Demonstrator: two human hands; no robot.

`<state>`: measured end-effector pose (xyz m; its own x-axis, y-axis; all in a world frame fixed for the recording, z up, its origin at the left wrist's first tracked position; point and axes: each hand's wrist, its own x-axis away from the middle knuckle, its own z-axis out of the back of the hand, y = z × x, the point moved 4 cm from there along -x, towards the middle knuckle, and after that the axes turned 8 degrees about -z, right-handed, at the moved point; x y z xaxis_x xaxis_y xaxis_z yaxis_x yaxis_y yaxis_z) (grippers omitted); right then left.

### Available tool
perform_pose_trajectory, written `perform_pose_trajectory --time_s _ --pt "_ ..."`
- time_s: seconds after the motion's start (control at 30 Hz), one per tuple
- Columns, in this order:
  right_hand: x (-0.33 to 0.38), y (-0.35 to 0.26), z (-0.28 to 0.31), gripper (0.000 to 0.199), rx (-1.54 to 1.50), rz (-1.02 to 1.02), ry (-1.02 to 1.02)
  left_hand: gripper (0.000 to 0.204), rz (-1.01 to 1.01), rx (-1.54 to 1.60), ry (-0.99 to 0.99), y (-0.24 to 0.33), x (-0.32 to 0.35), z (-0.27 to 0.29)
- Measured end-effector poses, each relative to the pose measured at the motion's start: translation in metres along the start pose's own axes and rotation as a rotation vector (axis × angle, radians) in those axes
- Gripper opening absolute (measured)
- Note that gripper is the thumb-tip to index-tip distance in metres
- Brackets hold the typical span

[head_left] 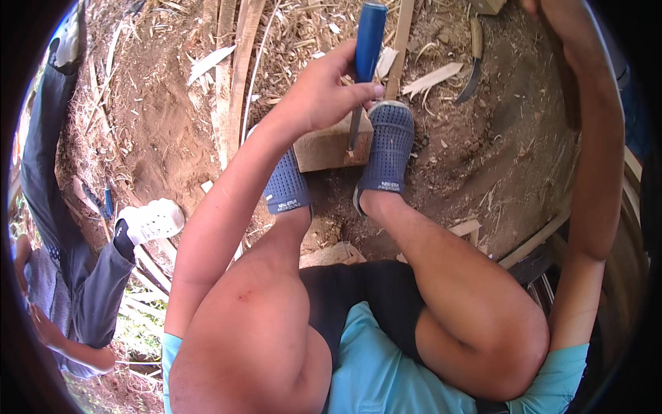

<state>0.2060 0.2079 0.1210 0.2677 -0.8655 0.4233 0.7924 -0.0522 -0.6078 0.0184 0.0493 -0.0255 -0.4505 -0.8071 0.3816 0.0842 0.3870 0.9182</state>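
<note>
My left hand [324, 90] is closed around a chisel, its thumb lying across the lower end of the blue handle [371, 41]. The chisel's narrow blade [355, 130] stands nearly upright, its tip on the end of a squared wood block [324, 153]. A small rough cut shows at that tip. The block lies between my two feet, in blue perforated clogs [389, 138]. My right arm is raised at the far right. My right hand [562, 17] is at the top edge, its fingers mostly cut off, so what it holds is hidden.
A curved knife [472, 65] with a wooden handle lies at the upper right among wood shavings. Long wood strips [231, 83] lie beyond my left arm. Part of another wood block [487, 6] shows at the top edge. Another person's legs [52, 159] extend along the left side.
</note>
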Motion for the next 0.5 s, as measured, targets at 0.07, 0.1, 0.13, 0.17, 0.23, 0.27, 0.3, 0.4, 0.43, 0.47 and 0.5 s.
perform_pose_trajectory --time_s 0.07,0.1,0.13,0.17,0.23,0.27,0.3,0.4,0.43,0.47,0.5 --pt "0.009 -0.001 -0.015 0.039 0.168 0.076 -0.121 0.039 0.001 0.01 0.018 -0.005 0.006 -0.001" --pt "0.011 0.002 -0.021 0.039 0.221 0.103 -0.156 0.04 0.021 0.021 0.011 -0.008 0.01 -0.002" --pt "0.007 0.0 -0.026 0.038 0.271 0.153 -0.188 0.04 0.038 0.022 0.021 -0.009 0.014 0.002" --pt "0.009 0.006 -0.02 0.038 0.246 0.142 -0.14 0.04 0.043 0.041 -0.016 -0.008 0.014 -0.004" --pt "0.011 0.01 0.004 0.037 0.013 -0.07 0.074 0.042 -0.022 0.01 -0.038 0.002 0.002 -0.008" --pt "0.013 0.009 0.009 0.036 -0.013 -0.066 0.11 0.042 -0.031 -0.006 -0.027 0.002 0.002 -0.01" --pt "0.018 0.01 0.015 0.036 -0.035 -0.065 0.15 0.044 -0.046 0.004 -0.026 -0.004 0.001 -0.012" --pt "0.036 -0.02 0.005 0.038 0.132 -0.054 -0.097 0.044 -0.031 0.038 -0.052 0.003 -0.001 -0.013" --pt "0.014 -0.025 -0.03 0.039 0.236 0.061 -0.228 0.043 0.09 -0.049 0.068 -0.008 0.017 0.005" --pt "0.005 -0.02 -0.032 0.039 0.188 0.142 -0.227 0.042 0.08 -0.063 0.076 -0.007 0.018 0.012" --pt "0.011 -0.01 -0.019 0.04 0.167 0.17 -0.191 0.041 0.049 -0.054 0.025 -0.005 0.01 0.003"
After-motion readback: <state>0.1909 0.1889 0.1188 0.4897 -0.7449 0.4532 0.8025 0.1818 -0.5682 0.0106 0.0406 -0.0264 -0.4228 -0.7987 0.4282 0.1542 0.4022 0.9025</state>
